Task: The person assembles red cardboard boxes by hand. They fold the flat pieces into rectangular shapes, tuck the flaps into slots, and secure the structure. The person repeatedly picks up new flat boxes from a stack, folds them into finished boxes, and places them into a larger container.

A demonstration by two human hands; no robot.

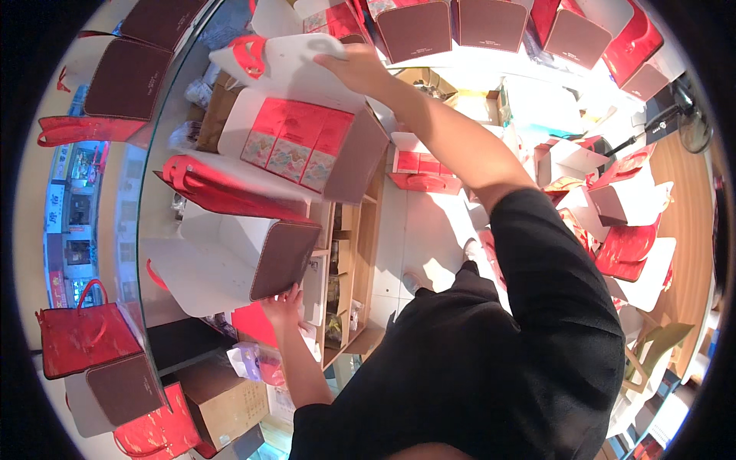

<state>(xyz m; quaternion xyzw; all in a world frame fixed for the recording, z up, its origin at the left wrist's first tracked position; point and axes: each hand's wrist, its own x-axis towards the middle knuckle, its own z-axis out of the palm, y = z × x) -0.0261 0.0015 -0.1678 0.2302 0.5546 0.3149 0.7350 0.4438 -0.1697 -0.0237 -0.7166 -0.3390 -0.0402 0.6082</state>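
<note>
Right hand (pixel 360 67) had the white flap (pixel 303 55) of a gift box, fingers bent over its edge near the red ribbon handle (pixel 249 57); grip narrow. That box stood open on the glass counter, three red packs (pixel 299 142) side by side inside, brown side panel (pixel 356 162) folded outward. Left hand (pixel 282 308) was at the lower corner of the next box's brown panel (pixel 285 261), fingers slightly apart; couldn't tell whether they pinched it or only rested there.

Progress, my read: the first box looked filled but not closed up. The next one's white interior (pixel 222 249) showed no packs, so filling and closing seemed left there. Across the aisle, another open box held red packs (pixel 422 162). More boxes along the back also stood open, brown panels (pixel 414 32) out; some contents hidden from me.
</note>
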